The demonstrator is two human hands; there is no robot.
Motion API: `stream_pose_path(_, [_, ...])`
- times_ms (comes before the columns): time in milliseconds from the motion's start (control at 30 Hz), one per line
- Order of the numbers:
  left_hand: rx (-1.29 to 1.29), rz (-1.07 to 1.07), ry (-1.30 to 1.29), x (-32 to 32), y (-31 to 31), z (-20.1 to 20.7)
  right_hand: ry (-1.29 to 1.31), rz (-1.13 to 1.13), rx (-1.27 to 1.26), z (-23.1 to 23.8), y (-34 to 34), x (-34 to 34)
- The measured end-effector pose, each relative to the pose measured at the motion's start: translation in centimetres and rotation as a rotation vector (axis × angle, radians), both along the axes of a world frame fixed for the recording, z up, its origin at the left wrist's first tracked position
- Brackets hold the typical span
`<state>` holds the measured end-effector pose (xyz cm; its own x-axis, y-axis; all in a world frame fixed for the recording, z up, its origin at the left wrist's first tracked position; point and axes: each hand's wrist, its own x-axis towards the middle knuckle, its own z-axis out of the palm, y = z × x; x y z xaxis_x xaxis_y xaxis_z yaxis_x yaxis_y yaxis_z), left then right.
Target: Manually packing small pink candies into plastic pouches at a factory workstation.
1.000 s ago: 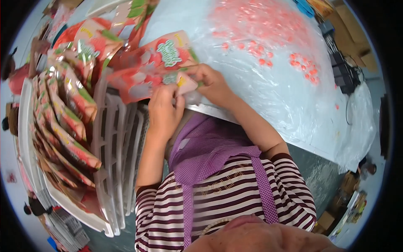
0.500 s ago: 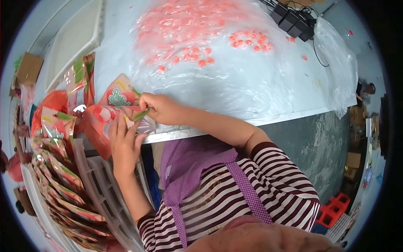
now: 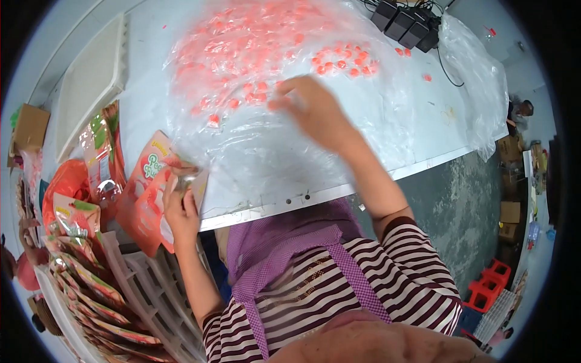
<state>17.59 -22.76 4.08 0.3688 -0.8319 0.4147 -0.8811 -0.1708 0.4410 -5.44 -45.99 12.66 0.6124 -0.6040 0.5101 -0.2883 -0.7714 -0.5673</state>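
Note:
On the left, my left hand (image 3: 181, 213) is closed on the edge of a pink printed pouch (image 3: 144, 202) with a silvery inside at its mouth. Part of the pouch hangs past the table's near edge. My right hand (image 3: 318, 115) is over a clear plastic sheet (image 3: 254, 148), its thumb and forefinger apart and slightly blurred. Just beyond its fingertips lie small pink-orange pieces (image 3: 248, 91), some under or inside the clear plastic. A smaller group of bare-looking orange pieces (image 3: 342, 63) lies farther right.
Several printed pouches (image 3: 97, 284) stand in a row in a white crate (image 3: 130, 284) at the lower left. More pouches (image 3: 103, 151) and a white tray (image 3: 94, 78) are at the far left. Black power adapters (image 3: 405, 27) with cables sit at the back right, beside crumpled clear plastic (image 3: 469, 78).
My right hand has left the pouch's mouth and moved right and away, over the sheet near the orange pieces. My left hand still holds the pouch. The view has shifted slightly.

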Motion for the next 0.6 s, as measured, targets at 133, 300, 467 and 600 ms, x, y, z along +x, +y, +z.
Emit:
stream_pose_path(133, [0.016,0.014,0.069,-0.5,-1.0,0.3,0.310,-0.321,-0.121,-5.2,-11.7,-6.4])
stream_pose_path(300, [0.078,0.018,0.063,-0.2,-0.6,0.0,0.407,-0.368,-0.206,-8.0,-15.7,-5.9])
stream_pose_path(467, [0.077,0.027,0.050,-0.5,-0.6,0.1,0.568,-0.448,-0.146,-7.8,-15.6,-3.9])
stream_pose_path(600, [0.098,0.055,0.144,-0.5,-0.7,0.2,0.607,-0.414,-0.195,-8.6,-15.1,-4.9])
